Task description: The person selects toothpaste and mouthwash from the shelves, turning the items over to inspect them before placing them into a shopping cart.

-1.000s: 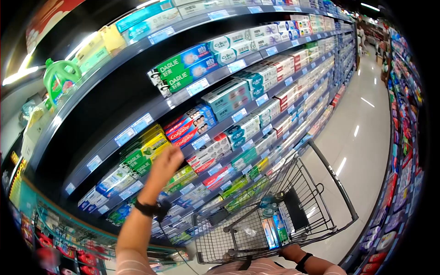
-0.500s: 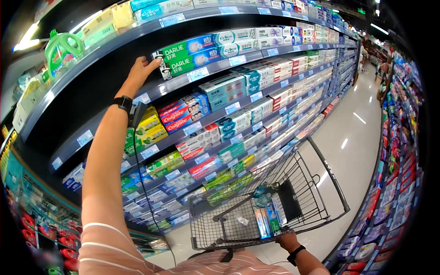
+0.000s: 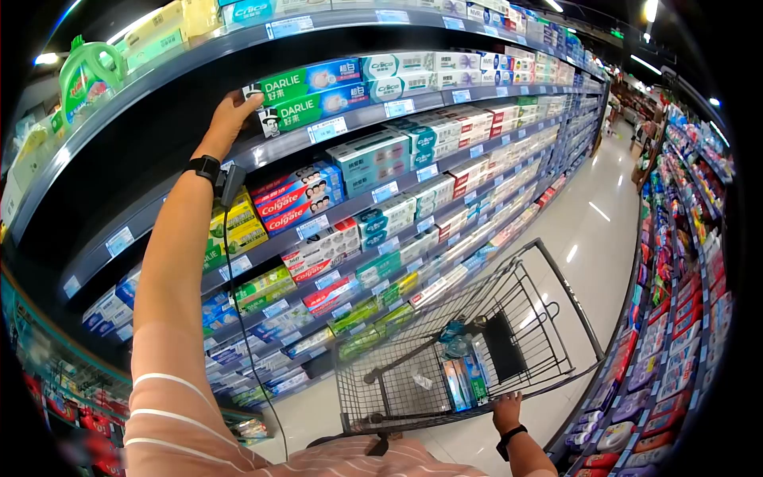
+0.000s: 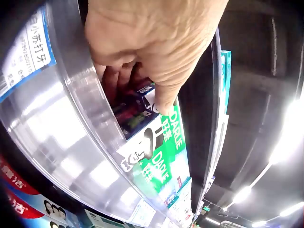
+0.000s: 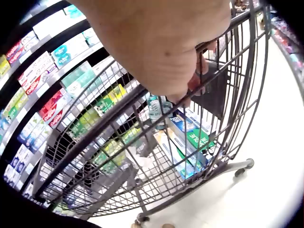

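My left hand [image 3: 230,119] is at the left end of two stacked green-and-blue Darlie toothpaste boxes on an upper shelf. In the left wrist view its thumb [image 4: 165,102] presses the front of the upper toothpaste box [image 4: 175,130], while the other fingers curl behind its end, partly in shadow. Directly under it lies the lower toothpaste box [image 3: 318,110]. Low in the head view, my right hand [image 3: 507,413] holds the side rim of a wire shopping cart [image 3: 397,425]. The right wrist view shows its fingers [image 5: 197,78] bent over that rim.
Inside the cart lie several toothpaste boxes [image 3: 475,381] and a clear teal-tinted item [image 3: 455,340]. Colgate boxes [image 3: 298,199] fill part of a lower shelf. A green detergent bottle [image 3: 91,79] stands upper left. The tiled aisle [image 3: 592,211] runs between this shelving and stocked shelves [image 3: 675,350] at right.
My left hand has risen from in front of the Colgate boxes to the Darlie boxes, and its thumb now presses the upper one. My right hand stays at the cart's rim.
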Demonstrator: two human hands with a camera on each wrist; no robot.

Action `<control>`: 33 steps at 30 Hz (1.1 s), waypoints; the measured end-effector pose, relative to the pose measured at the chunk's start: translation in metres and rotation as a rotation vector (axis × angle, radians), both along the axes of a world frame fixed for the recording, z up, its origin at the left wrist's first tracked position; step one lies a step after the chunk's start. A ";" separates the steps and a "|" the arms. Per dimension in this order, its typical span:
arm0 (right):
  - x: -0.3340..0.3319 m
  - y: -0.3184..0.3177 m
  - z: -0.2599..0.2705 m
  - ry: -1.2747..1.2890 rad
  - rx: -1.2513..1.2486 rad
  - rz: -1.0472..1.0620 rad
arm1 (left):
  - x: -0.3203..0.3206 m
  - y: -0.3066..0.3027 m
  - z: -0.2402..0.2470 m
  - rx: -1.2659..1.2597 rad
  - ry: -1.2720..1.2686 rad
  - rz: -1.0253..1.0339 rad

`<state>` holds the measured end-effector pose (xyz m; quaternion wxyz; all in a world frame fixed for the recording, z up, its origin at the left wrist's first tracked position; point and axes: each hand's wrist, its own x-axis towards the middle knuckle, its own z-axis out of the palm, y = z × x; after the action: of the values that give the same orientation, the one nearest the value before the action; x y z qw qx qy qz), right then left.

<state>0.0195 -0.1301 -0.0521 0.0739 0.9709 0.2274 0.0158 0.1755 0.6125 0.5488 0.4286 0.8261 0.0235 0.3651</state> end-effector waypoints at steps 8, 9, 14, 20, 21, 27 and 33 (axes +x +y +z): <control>0.020 -0.011 0.002 -0.017 0.081 0.111 | 0.000 0.012 -0.015 -0.002 0.099 0.028; 0.025 -0.019 0.006 -0.001 0.094 0.114 | 0.003 0.009 -0.015 0.005 0.080 0.049; 0.058 -0.040 0.022 0.009 0.193 0.153 | 0.014 0.002 -0.010 -0.024 0.099 0.166; 0.087 -0.046 0.006 0.021 0.188 0.174 | 0.010 -0.001 -0.020 -0.081 0.036 0.103; 0.093 -0.048 0.008 0.038 0.171 0.164 | 0.018 0.018 -0.023 -0.058 0.034 0.120; 0.136 -0.071 -0.018 -0.031 0.207 0.216 | 0.008 0.004 -0.021 -0.045 0.038 0.198; 0.164 -0.077 -0.001 0.024 0.195 0.200 | 0.009 -0.006 -0.016 -0.014 0.062 0.256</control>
<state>0.1831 -0.2069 -0.0534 -0.0257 0.9460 0.3214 0.0335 0.1844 0.6068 0.5327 0.3834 0.8242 0.1447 0.3909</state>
